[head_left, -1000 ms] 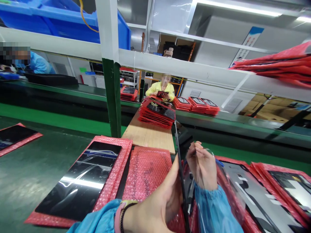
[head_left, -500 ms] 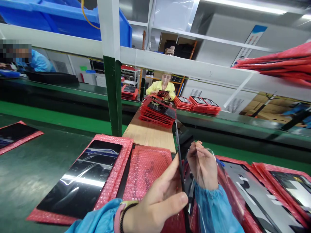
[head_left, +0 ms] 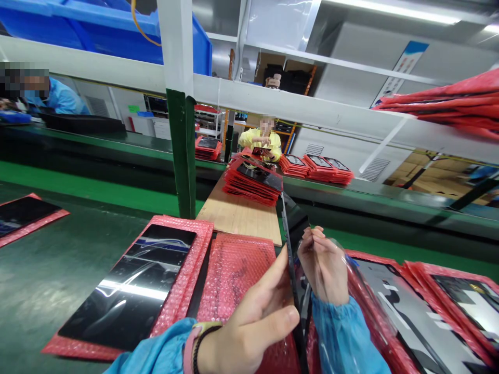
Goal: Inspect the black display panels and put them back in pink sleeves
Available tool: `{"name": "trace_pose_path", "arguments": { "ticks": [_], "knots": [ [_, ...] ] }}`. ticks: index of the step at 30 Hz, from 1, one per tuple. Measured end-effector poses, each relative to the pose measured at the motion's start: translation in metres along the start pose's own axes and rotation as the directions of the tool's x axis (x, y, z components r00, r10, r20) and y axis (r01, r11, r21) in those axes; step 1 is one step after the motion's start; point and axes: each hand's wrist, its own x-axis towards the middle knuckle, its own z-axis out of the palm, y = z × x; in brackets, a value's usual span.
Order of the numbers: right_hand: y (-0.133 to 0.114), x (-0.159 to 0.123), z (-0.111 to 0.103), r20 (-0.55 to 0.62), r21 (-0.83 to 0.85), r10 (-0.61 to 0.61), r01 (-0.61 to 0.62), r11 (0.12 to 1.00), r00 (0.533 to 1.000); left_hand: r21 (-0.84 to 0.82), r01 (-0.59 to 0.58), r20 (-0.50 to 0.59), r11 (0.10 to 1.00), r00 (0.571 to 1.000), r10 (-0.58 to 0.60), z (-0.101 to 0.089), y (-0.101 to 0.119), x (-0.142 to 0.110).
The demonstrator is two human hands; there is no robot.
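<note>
My left hand [head_left: 253,317] grips a thin black screen panel [head_left: 293,280] by its edges, the panel upright and seen almost edge-on. On the panel's right side, my right hand [head_left: 325,262] pinches a clear plastic film [head_left: 343,259], which drapes over the hand and sleeve. How much of the film still touches the panel I cannot tell. Beneath my left hand lies a red bubble-wrap bag [head_left: 237,270]. Left of it, a glossy black screen [head_left: 132,285] rests face up on red bubble wrap [head_left: 191,254].
Silver-backed panels [head_left: 409,306] lie on red bags at the right. A stack of bagged screens [head_left: 253,182] stands on a wooden board [head_left: 241,223] ahead. A green-white post [head_left: 181,150] rises left of the board. Across the line sits a co-worker in yellow [head_left: 261,140].
My hands and the panel have shifted very slightly, my right hand a little to the left. The co-worker in yellow has raised a hand.
</note>
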Motion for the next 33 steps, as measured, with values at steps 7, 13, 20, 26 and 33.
{"name": "trace_pose_path", "arguments": {
  "ticks": [7,13,20,26,33],
  "knots": [
    [0.001,0.0,-0.001,0.023,-0.034,-0.051,0.051,0.998,0.998,-0.007,-0.012,-0.011,1.0,1.0,0.012,0.001,0.0,0.0],
    [0.002,0.005,-0.003,0.009,-0.112,-0.152,0.152,0.982,0.988,-0.006,0.011,-0.007,1.0,1.0,-0.011,0.0,-0.001,-0.001],
    [0.006,-0.001,0.003,-0.014,-0.162,-0.178,0.173,0.971,0.984,-0.024,0.008,-0.027,1.0,1.0,-0.009,-0.001,-0.001,-0.002],
    [0.005,-0.006,0.012,-0.049,-0.195,-0.206,0.193,0.962,0.977,-0.035,-0.007,-0.114,0.999,0.993,0.003,0.0,-0.004,-0.003],
    [0.004,-0.004,0.007,-0.01,-0.317,-0.315,0.296,0.901,0.949,0.011,0.114,-0.39,0.993,0.915,-0.101,-0.003,0.007,0.01]
  ]
}}
